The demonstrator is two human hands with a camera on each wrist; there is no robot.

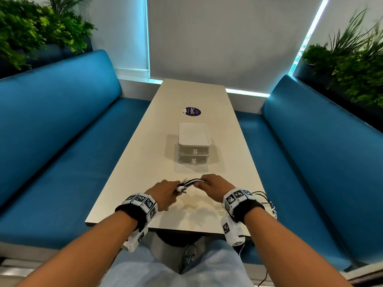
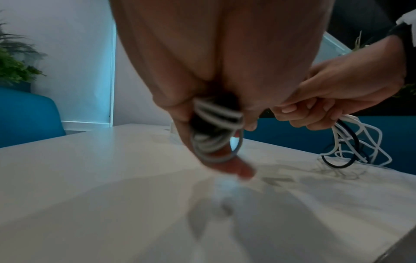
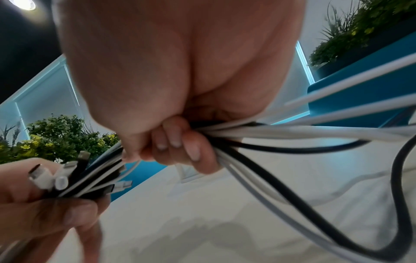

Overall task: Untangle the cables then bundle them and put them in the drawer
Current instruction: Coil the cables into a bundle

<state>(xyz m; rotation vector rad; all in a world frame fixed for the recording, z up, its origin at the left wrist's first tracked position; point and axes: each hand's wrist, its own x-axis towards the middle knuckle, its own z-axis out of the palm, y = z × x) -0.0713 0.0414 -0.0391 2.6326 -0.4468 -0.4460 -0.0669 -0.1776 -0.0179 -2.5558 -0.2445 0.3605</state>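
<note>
Several white and black cables (image 1: 191, 182) run side by side between my two hands above the near end of the table. My left hand (image 1: 165, 193) grips the plug ends (image 3: 48, 176), fingers curled round them. My right hand (image 1: 213, 187) is curled round the same cables (image 3: 236, 131) a little to the right. Behind the right wrist the loose lengths (image 1: 268, 204) trail over the table's right edge, seen as loops (image 2: 351, 151) in the left wrist view. A small white two-drawer box (image 1: 193, 146) stands mid-table beyond the hands, both drawers closed.
The beige table (image 1: 134, 162) is long and narrow, with blue benches (image 1: 62, 141) on both sides. A purple round sticker (image 1: 192, 111) lies past the drawer box. Plants (image 1: 352, 65) stand behind the bench backs.
</note>
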